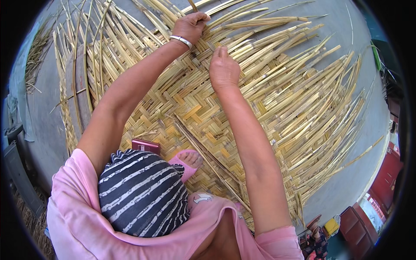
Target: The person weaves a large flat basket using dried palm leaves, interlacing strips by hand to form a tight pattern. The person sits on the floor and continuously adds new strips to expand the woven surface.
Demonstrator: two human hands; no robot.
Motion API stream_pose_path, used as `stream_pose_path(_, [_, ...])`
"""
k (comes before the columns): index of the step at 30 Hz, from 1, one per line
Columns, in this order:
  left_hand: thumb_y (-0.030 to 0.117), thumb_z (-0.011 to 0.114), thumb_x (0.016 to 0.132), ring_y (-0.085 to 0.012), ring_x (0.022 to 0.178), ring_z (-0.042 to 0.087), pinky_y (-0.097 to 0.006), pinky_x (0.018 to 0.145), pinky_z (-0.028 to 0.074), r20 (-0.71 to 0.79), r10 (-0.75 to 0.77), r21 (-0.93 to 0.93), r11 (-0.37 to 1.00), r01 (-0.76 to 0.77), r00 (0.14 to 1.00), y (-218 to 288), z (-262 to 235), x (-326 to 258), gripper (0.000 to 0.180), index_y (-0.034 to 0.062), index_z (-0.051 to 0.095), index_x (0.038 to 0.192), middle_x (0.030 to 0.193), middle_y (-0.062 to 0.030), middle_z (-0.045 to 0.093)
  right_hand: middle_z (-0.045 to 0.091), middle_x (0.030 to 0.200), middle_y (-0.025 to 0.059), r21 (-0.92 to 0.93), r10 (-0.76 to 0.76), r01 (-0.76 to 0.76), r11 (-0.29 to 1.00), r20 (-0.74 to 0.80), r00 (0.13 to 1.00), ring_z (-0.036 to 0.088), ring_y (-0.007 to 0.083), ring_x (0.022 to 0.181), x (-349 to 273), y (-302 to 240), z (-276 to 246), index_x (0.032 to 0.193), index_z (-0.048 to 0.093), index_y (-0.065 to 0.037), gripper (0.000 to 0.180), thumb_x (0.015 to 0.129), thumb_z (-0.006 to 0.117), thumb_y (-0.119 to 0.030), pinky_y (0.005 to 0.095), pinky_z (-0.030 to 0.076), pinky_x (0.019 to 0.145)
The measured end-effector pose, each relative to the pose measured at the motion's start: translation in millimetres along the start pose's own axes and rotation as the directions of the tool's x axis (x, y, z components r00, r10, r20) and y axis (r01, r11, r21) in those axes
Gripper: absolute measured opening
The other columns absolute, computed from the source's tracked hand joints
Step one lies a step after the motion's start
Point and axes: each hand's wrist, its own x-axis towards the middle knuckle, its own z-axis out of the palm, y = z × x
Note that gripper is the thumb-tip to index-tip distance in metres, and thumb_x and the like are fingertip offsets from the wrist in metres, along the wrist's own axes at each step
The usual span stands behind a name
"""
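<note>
A large mat (195, 108) of flat split reeds, woven in a zigzag pattern, spreads under both arms. Long loose reed ends (294, 82) fan out from its far and right sides. My left hand (190, 27), with a silver bangle (181, 41) at the wrist, is closed at the far part of the weave; a brownish reed strip (193, 5) sticks up just beyond its fingers. Nearer and to the right, my right hand (225, 70) is closed in a pinch low over the strips. What lies between its fingers is hidden.
One foot in a pink slipper (189, 164) rests on the mat, beside a dark red box-like object (146, 146). Loose narrow strips (203, 151) lie across the weave. Grey floor (43, 117) surrounds the mat. Dark red furniture (385, 175) stands at the right.
</note>
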Motion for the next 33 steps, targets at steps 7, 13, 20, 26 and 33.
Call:
stream_pose_path(7, [0.023,0.061,0.078,-0.0239,0.099,0.054,-0.041,0.091,0.037,0.042,-0.013,0.004,1.0,0.013,0.999,-7,-89,13,0.031,0.0109,0.058,0.106,0.102,-0.005,0.059,0.042,0.131,0.0178,0.003,-0.051,0.051,0.999,0.068,0.996,0.053,0.0291,0.102,-20,0,-9,0.126,0.043,0.0,0.042,0.085,0.046,-0.005,0.0383,0.045,0.084])
stream_pose_path(13, [0.011,0.063,0.081,-0.0143,0.083,0.062,-0.026,0.076,0.049,-0.22,-0.271,0.218,0.923,0.318,0.937,-49,-191,-133,0.017,0.0054,0.064,0.097,0.093,-0.0073,0.063,0.04,0.133,0.0178,0.08,-0.183,0.176,0.981,0.082,0.98,0.037,0.0347,0.122,-99,-10,-26,0.127,0.043,-0.005,0.046,0.081,0.048,-0.005,0.0435,0.033,0.099])
stream_pose_path(20, [0.018,0.064,0.077,-0.0267,0.084,0.059,-0.038,0.077,0.047,-0.393,-0.457,0.558,0.572,0.602,0.798,-51,-295,-320,0.023,0.0104,0.059,0.098,0.095,-0.0094,0.058,0.04,0.131,0.0209,0.207,-0.26,0.21,0.956,0.259,0.93,0.037,0.0372,0.122,-166,-24,-72,0.126,0.044,-0.004,0.047,0.079,0.053,-0.007,0.043,0.032,0.101])
stream_pose_path(26, [0.028,0.063,0.079,-0.0282,0.078,0.059,-0.038,0.072,0.046,-0.32,-0.741,0.575,0.343,0.743,0.59,-48,-331,-383,0.027,0.0072,0.059,0.095,0.086,-0.0109,0.06,0.043,0.127,0.0229,0.354,-0.323,0.241,0.904,0.194,0.926,0.039,0.0378,0.12,-209,-14,-35,0.123,0.045,-0.002,0.046,0.079,0.055,-0.012,0.042,0.035,0.098])
stream_pose_path(33, [0.033,0.058,0.084,-0.028,0.076,0.061,-0.037,0.068,0.047,-0.094,-0.792,0.303,0.555,0.775,0.603,-45,-311,-385,0.031,0.0037,0.06,0.092,0.081,-0.0143,0.064,0.046,0.124,0.0224,0.305,-0.309,0.225,0.926,0.264,0.914,0.042,0.0372,0.117,-229,-8,-28,0.123,0.045,-0.005,0.045,0.084,0.05,-0.026,0.0419,0.036,0.095])
